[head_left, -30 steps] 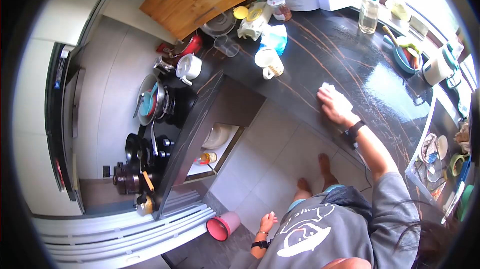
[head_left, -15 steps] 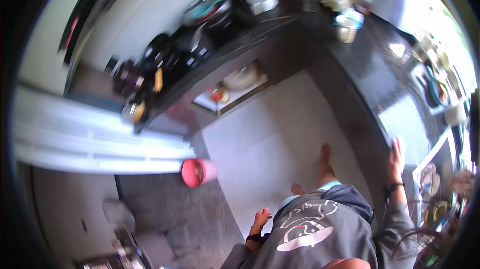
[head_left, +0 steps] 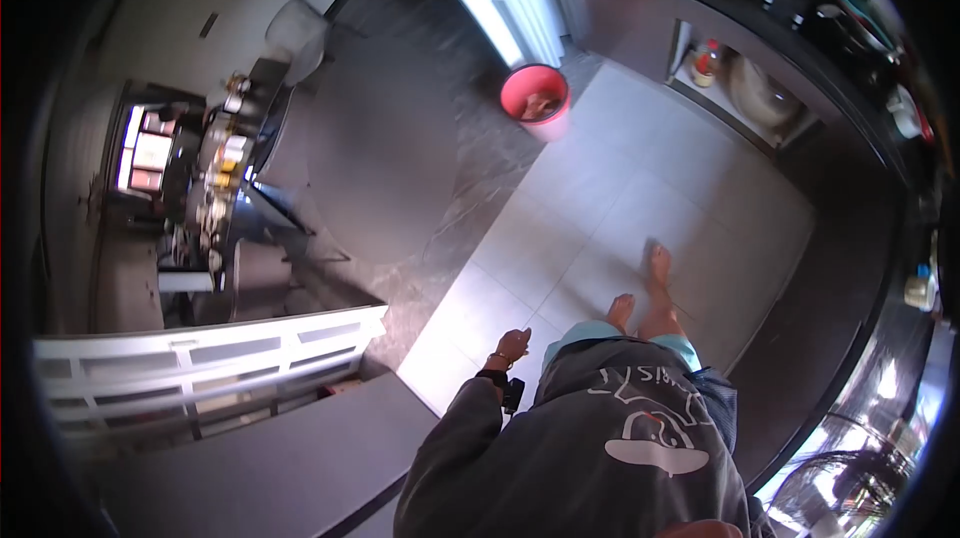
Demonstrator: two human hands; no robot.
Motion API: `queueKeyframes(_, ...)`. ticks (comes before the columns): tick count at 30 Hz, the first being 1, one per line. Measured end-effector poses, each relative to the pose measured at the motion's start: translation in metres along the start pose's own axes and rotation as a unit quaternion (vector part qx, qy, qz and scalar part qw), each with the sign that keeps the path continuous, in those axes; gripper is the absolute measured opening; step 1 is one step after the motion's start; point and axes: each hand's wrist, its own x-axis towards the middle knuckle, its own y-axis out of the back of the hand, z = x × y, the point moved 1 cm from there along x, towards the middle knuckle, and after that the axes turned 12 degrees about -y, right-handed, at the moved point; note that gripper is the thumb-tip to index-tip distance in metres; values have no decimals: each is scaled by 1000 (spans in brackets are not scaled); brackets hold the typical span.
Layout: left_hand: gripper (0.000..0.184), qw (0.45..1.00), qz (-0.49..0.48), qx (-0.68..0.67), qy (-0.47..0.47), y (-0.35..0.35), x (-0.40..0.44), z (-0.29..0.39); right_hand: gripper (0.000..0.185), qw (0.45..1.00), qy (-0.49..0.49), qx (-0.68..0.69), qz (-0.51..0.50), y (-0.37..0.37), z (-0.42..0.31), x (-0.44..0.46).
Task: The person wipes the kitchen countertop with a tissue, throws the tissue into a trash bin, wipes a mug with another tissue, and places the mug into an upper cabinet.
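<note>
My left hand (head_left: 513,343) hangs beside my body over the light floor tiles, its fingers curled loosely, and I see nothing in them. A bracelet and a dark band (head_left: 494,376) are on that wrist, with a small black device (head_left: 513,396) beside it. My right hand is out of sight. Nothing touches the left hand. Farther off stands a pink bucket (head_left: 560,120) with brownish stuff inside, at the edge of the tiles.
A dark counter (head_left: 800,338) runs along my right. An open cabinet niche holds a red-capped bottle (head_left: 706,63) and a large rounded object (head_left: 755,93). White-framed shelving (head_left: 230,358) and a grey surface (head_left: 270,448) are at lower left. A cluttered table (head_left: 225,163) and chairs stand beyond.
My view has swung to the left, bringing in the cluttered table and white shelving. My right hand, earlier on the counter's edge, has left the view. My left hand still hangs beside me.
</note>
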Motion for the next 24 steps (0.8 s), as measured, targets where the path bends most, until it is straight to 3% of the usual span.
queueKeyframes(1, 57, 971, 55, -216, 92, -7, 1, -2, 37, 999, 22, 35, 7, -6, -29, 17)
queueKeyframes(4, 43, 953, 134, -273, -5, -50, -8, -22, 34, 966, 141, 213, 47, -56, -137, 66)
queueKeyframes(5, 44, 935, 131, -320, 74, -51, -12, -11, 34, 932, 203, 291, 76, -76, -181, 78)
queueKeyframes(6, 48, 910, 125, -364, 152, -39, -25, 26, 34, 931, 199, 297, 77, -60, -237, 74)
queueKeyframes(7, 52, 907, 145, -358, 164, -39, -30, 40, 25, 856, 283, 421, -92, -31, -312, 72)
queueKeyframes(8, 57, 905, 165, -351, 176, -45, -39, 46, 19, 824, 231, 428, -291, 71, -403, 37)
queueKeyframes(9, 57, 901, 161, -350, 199, -45, -46, 55, 16, 826, 346, 428, -120, 39, -471, 44)
queueKeyframes(10, 58, 896, 158, -349, 223, -48, -50, 61, 16, 758, 322, 464, -325, 47, -543, 36)
queueKeyframes(11, 57, 889, 152, -355, 247, -53, -52, 62, 21, 813, 394, 352, -245, 132, -593, -10)
queueKeyframes(13, 56, 876, 153, -366, 275, -55, -50, 73, 19, 704, 446, 456, -311, 204, -677, -78)
queueKeyframes(14, 54, 852, 174, -386, 307, -56, -51, 82, 17, 680, 473, 424, -367, 265, -701, -117)
queueKeyframes(16, 52, 822, 197, -409, 344, -62, -49, 98, 15, 561, 557, 461, -403, 277, -772, -167)
queueKeyframes(17, 51, 802, 217, -435, 347, -66, -44, 101, 16, 533, 588, 466, -392, 301, -795, -195)
queueKeyframes(20, 48, 768, 252, -479, 341, -79, -21, 108, 21, 503, 605, 483, -385, 329, -879, -276)
queueKeyframes(21, 50, 821, 235, -418, 309, -75, -16, 122, 22, 489, 631, 467, -381, 349, -901, -298)
queueKeyframes(22, 51, 829, 238, -403, 307, -50, -12, 161, 32, 457, 651, 437, -420, 354, -929, -322)
queueKeyframes(23, 52, 837, 240, -387, 305, -24, -8, 202, 41, 461, 686, 372, -423, 395, -929, -334)
queueKeyframes(24, 52, 803, 275, -432, 304, -32, 1, 203, 45, 496, 699, 389, -339, 379, -958, -360)
